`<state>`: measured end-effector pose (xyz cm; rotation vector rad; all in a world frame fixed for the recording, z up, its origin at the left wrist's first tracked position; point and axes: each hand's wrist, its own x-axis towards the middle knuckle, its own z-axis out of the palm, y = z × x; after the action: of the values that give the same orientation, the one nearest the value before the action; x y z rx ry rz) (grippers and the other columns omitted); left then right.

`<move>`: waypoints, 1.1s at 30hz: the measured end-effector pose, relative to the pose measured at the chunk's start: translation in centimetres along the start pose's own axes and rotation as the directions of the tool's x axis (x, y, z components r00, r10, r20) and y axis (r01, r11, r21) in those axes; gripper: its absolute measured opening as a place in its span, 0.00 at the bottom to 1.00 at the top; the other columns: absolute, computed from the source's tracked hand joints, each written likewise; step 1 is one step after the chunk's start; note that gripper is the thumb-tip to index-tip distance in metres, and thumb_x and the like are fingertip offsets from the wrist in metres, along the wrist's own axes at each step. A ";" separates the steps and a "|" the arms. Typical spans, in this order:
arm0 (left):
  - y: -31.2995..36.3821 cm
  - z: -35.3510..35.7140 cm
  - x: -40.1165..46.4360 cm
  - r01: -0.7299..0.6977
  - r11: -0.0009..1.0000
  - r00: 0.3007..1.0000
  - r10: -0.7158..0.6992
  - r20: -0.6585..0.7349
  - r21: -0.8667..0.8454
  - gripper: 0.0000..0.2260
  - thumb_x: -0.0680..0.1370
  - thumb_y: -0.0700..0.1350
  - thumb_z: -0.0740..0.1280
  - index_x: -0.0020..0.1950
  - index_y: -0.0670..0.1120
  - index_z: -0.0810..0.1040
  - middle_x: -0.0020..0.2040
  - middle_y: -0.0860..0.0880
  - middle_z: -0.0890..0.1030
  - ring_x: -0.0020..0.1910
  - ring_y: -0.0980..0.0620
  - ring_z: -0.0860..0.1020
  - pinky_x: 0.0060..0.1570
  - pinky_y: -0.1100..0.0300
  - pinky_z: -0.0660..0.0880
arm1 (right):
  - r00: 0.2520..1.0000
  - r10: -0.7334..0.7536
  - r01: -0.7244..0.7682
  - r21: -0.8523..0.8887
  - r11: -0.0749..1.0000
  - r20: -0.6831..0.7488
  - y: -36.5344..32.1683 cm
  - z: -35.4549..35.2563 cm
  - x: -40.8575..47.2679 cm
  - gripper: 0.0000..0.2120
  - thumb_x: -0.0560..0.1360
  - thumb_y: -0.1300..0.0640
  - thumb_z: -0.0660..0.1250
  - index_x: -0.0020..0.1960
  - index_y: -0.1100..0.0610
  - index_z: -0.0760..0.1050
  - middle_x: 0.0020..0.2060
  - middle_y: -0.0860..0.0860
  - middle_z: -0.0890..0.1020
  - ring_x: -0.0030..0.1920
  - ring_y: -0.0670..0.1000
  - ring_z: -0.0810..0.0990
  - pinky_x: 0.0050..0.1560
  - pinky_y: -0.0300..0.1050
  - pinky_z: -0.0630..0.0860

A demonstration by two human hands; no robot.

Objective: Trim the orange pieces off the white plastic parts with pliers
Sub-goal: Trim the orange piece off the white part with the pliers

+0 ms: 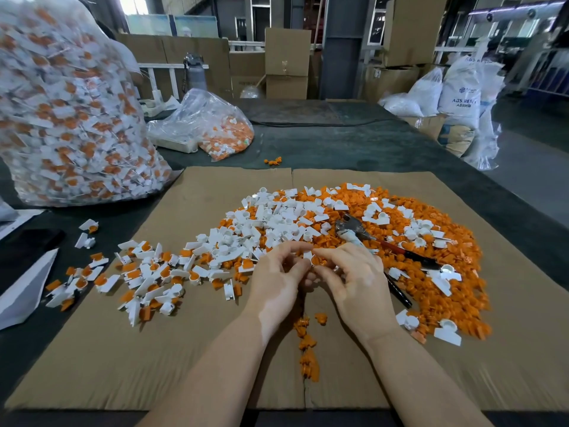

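We pinch one white-and-orange part (311,257) between left hand (277,272) and right hand (348,275), six o'clock of the pile. Light, stiff, small; grip the white tab. Pliers (363,234) lie at two o'clock.

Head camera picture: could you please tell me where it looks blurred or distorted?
Head view: wide-angle bending curves the brown cardboard sheet edges; the big clear bag of orange-and-white parts at left is smeared; both hands and the metal pliers stay fairly sharp.
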<state>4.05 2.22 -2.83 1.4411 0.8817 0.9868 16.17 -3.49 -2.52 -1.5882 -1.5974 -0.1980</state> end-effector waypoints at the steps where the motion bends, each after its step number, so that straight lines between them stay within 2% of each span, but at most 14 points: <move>1: -0.1 0.0 0.0 0.005 1.000 1.000 -0.005 0.001 -0.007 0.10 0.78 0.36 0.64 0.52 0.49 0.79 0.33 0.48 0.78 0.34 0.55 0.80 0.38 0.62 0.78 | 1.000 0.002 -0.002 -0.001 1.000 -0.003 0.0 0.0 0.0 0.10 0.69 0.63 0.73 0.50 0.57 0.82 0.39 0.51 0.80 0.43 0.54 0.78 0.45 0.53 0.72; 11: -0.4 0.0 0.1 -0.018 0.999 1.000 0.018 0.006 0.032 0.09 0.78 0.37 0.65 0.52 0.50 0.79 0.31 0.51 0.79 0.33 0.55 0.80 0.41 0.59 0.79 | 1.000 0.001 -0.001 -0.045 0.999 0.003 0.0 0.0 0.1 0.07 0.69 0.62 0.73 0.48 0.58 0.82 0.39 0.51 0.81 0.44 0.54 0.79 0.44 0.50 0.70; 16: -0.2 0.1 0.1 0.000 1.000 1.000 0.000 0.000 -0.007 0.07 0.78 0.39 0.66 0.51 0.50 0.79 0.32 0.50 0.80 0.34 0.53 0.80 0.41 0.58 0.80 | 1.000 -0.004 0.005 -0.049 0.999 0.005 -0.1 -0.1 0.1 0.08 0.69 0.62 0.73 0.48 0.57 0.82 0.39 0.51 0.81 0.44 0.54 0.79 0.44 0.51 0.71; 22: -0.1 0.1 0.1 -0.042 0.998 0.999 0.041 0.004 0.051 0.05 0.77 0.40 0.67 0.51 0.48 0.78 0.33 0.48 0.80 0.34 0.52 0.80 0.42 0.54 0.81 | 0.999 -0.037 0.036 -0.075 0.997 -0.010 -0.1 0.0 0.1 0.08 0.69 0.63 0.74 0.48 0.58 0.82 0.38 0.52 0.81 0.43 0.55 0.79 0.42 0.52 0.72; 27: 0.1 0.1 0.1 -0.016 0.999 1.000 0.015 0.011 0.046 0.05 0.77 0.39 0.67 0.51 0.47 0.78 0.34 0.46 0.79 0.33 0.54 0.80 0.39 0.59 0.80 | 0.999 -0.042 0.041 -0.087 0.995 -0.005 -0.2 -0.1 0.1 0.09 0.68 0.63 0.74 0.48 0.58 0.82 0.38 0.52 0.81 0.42 0.55 0.79 0.42 0.52 0.72; 33: 0.4 0.1 0.1 -0.007 0.999 1.000 0.007 0.019 0.033 0.05 0.77 0.39 0.66 0.52 0.45 0.78 0.34 0.46 0.79 0.33 0.54 0.79 0.39 0.59 0.80 | 0.999 -0.049 0.048 -0.099 0.994 -0.004 -0.2 -0.4 0.2 0.10 0.69 0.60 0.74 0.50 0.58 0.82 0.39 0.51 0.81 0.44 0.54 0.79 0.44 0.52 0.72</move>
<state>4.18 2.20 -2.39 1.4795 0.8835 0.9668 16.18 -3.63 -2.10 -1.6231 -1.6441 -0.3124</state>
